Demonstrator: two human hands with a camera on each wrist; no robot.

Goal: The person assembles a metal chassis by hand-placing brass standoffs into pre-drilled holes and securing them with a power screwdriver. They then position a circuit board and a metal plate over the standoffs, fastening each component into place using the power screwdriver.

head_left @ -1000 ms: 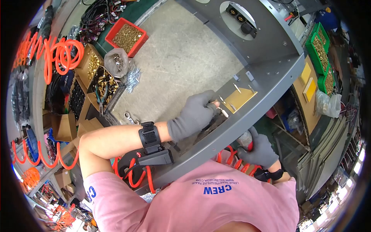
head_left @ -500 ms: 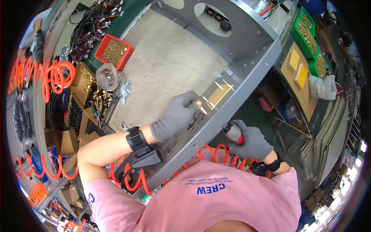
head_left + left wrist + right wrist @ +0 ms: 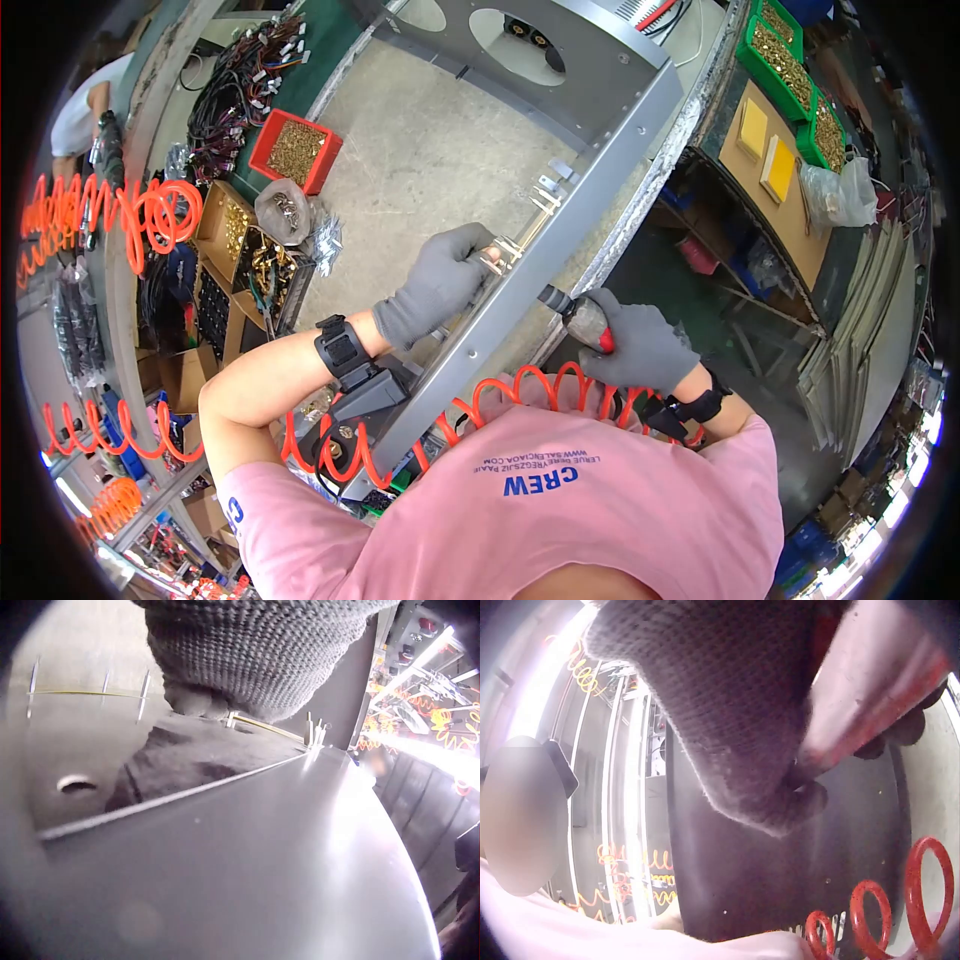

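Note:
In the head view my gloved left hand (image 3: pixel 440 280) reaches inside the grey metal chassis (image 3: pixel 480 365). Bare fingertips poke from the glove and pinch a slim metal standoff (image 3: pixel 491 266) beside the inner wall. Several similar posts stand along a yellow board, now nearly edge-on; its thin edge (image 3: pixel 266 729) shows beside the glove in the left wrist view. Outside that wall, my gloved right hand (image 3: pixel 645 345) grips a grey-and-red air screwdriver (image 3: pixel 586 322), its dark nose pointing at the wall's outer face. The right wrist view shows glove fingers wrapped round its body.
A red coiled hose (image 3: pixel 500 388) runs across my front. On the left are a red bin (image 3: pixel 325 160) of small brass parts, a plastic bag (image 3: pixel 283 210) of hardware and cardboard boxes. Green bins (image 3: pixel 775 70) and yellow blocks (image 3: pixel 776 170) lie on the right bench.
The chassis wall has tipped, so the yellow board goes from face-on to nearly edge-on. The screwdriver's nose has come into sight and moved up close to the wall. The left hand stays at the posts.

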